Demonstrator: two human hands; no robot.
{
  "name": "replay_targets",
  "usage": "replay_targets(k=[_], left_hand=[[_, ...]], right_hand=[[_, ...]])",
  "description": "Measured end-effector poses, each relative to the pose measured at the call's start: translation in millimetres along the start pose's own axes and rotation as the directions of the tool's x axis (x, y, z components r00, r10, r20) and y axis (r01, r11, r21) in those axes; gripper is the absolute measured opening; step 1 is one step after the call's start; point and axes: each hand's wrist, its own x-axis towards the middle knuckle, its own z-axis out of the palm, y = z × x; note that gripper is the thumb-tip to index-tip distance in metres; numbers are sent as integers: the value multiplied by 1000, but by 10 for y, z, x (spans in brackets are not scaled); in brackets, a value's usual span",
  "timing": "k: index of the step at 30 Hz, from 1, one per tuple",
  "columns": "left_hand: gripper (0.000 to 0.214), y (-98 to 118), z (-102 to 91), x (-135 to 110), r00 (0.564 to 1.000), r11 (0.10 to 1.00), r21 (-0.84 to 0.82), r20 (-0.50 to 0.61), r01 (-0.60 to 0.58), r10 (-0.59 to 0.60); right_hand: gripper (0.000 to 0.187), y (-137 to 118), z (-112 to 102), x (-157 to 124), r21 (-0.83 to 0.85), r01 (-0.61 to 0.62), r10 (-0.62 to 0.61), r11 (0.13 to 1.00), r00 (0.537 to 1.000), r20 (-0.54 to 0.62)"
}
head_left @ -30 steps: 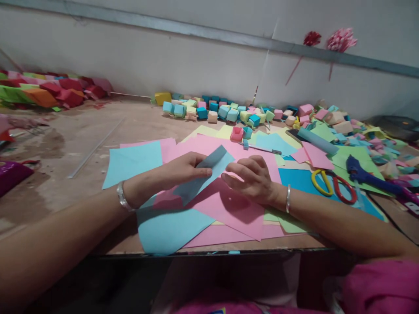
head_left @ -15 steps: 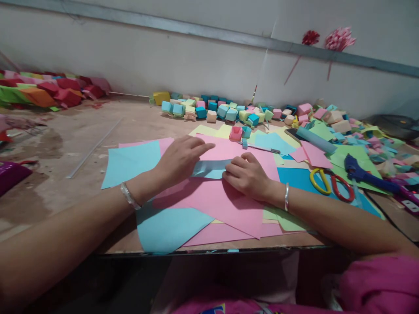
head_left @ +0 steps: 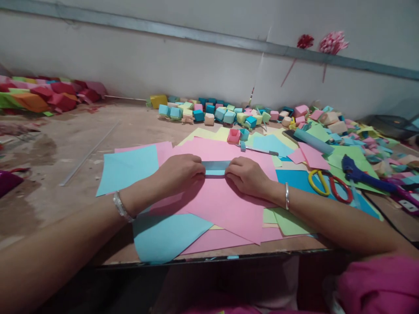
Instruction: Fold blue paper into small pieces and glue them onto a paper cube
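A light blue paper strip (head_left: pixel 216 167) with a crease along its length lies between my hands, above pink sheets (head_left: pixel 225 205). My left hand (head_left: pixel 183 172) is closed on the strip's left end, its fingertips curled at the near edge. At the opposite end my right hand (head_left: pixel 247 174) grips the paper the same way, fingers bent. Both ends of the strip are covered by my fingers. Just beyond them stand a small pink paper box (head_left: pixel 233 136) and a blue one (head_left: pixel 244 134), with a pen (head_left: pixel 262 151) lying nearby.
Scissors with yellow and red handles (head_left: pixel 340 189) and a blue glue gun (head_left: pixel 366 176) lie at right. Several small paper cubes (head_left: pixel 209 118) line the wall. Light blue sheets (head_left: pixel 127 170) lie left, near a clear stick (head_left: pixel 88 155). Red paper shapes (head_left: pixel 62 98) are piled far left.
My left hand has come down from above the strip and closed on its left end. My right hand stays at the right end. The strip's near edge now shows a fold.
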Motion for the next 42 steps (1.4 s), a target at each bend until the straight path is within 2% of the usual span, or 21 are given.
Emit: replay_targets(k=[5, 8, 10, 15, 19, 22, 28, 35, 42], left_hand=[[17, -28, 2, 21, 995, 984, -146, 26, 100, -97], [22, -82, 24, 51, 982, 961, -209, 81, 182, -168], [26, -110, 49, 72, 980, 957, -214, 77, 197, -184], [26, -103, 90, 99, 974, 944, -238, 66, 228, -218], [24, -96, 93, 94, 974, 941, -253, 58, 226, -219], [25, -105, 94, 85, 971, 937, -256, 60, 238, -231], [30, -92, 68, 75, 924, 893, -238, 125, 382, -362], [31, -71, 63, 86, 896, 867, -227, 115, 444, -429], [33, -106, 99, 92, 887, 864, -202, 115, 462, -448]], right_hand=[[22, 4, -28, 30, 71, -143, 141, 987, 989, 36], [22, 12, -35, 49, 71, -256, 251, 964, 966, 68], [23, 7, -42, 57, 63, -293, 289, 954, 955, 74], [16, -9, -43, 59, 73, -294, 293, 953, 956, 27], [21, 5, -31, 65, 151, -251, 255, 956, 967, -8], [23, 3, -22, 78, 122, -276, 273, 953, 961, 42], [23, -21, 4, 104, -38, -339, 341, 940, 935, 99], [22, -33, -13, 110, -67, -347, 353, 935, 927, 129], [23, -19, -20, 124, -103, -328, 341, 939, 927, 159]])
